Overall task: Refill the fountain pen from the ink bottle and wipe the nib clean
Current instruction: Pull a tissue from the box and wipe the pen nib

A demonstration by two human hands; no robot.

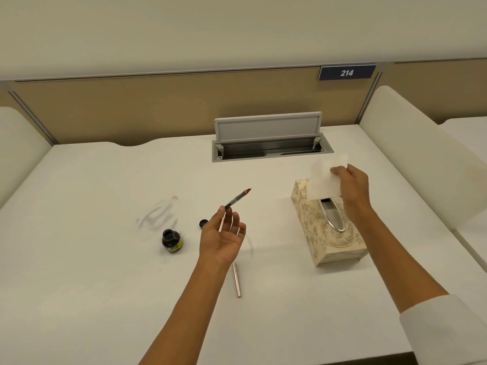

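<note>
My left hand (pixel 224 238) holds the fountain pen (pixel 238 198) above the white desk, palm up, its nib pointing up and to the right. The open ink bottle (pixel 171 241) stands on the desk left of that hand, and its black cap (pixel 203 223) lies just behind the hand. My right hand (pixel 351 187) pinches a white tissue (pixel 326 180) that rises out of the patterned tissue box (pixel 329 233). A metal pen barrel (pixel 236 279) lies on the desk under my left wrist.
A clear plastic wrapper (pixel 160 214) lies behind the ink bottle. An open cable hatch (pixel 271 143) sits at the back of the desk (pixel 105 285). Padded white dividers (pixel 421 143) flank the desk on both sides.
</note>
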